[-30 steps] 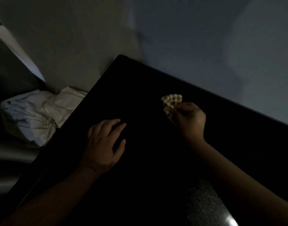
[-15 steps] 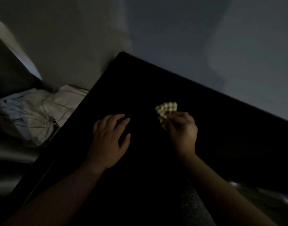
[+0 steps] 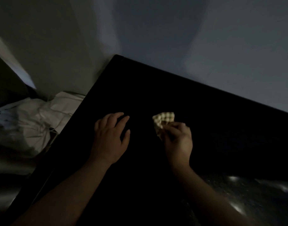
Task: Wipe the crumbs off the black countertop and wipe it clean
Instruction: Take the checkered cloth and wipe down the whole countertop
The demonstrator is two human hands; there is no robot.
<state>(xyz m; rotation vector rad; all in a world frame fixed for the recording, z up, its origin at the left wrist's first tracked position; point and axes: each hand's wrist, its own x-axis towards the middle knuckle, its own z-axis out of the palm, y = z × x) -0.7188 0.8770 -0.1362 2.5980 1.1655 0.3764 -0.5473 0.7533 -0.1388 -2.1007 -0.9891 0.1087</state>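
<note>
R hand (image 3: 178,141) pinches checked cloth (image 3: 163,120) on black countertop (image 3: 221,119), L hand (image 3: 110,137) flat w/ fingers relaxed

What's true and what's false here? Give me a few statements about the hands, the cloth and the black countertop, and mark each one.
1. The right hand pinches a small checkered beige cloth. True.
2. The left hand grips a sponge. False: its fingers are straight and hold nothing.
3. A crumpled white bundle lies beside the black countertop, off its left edge. True.
4. The cloth is spread flat across the countertop. False: it is bunched in the right hand.
</note>
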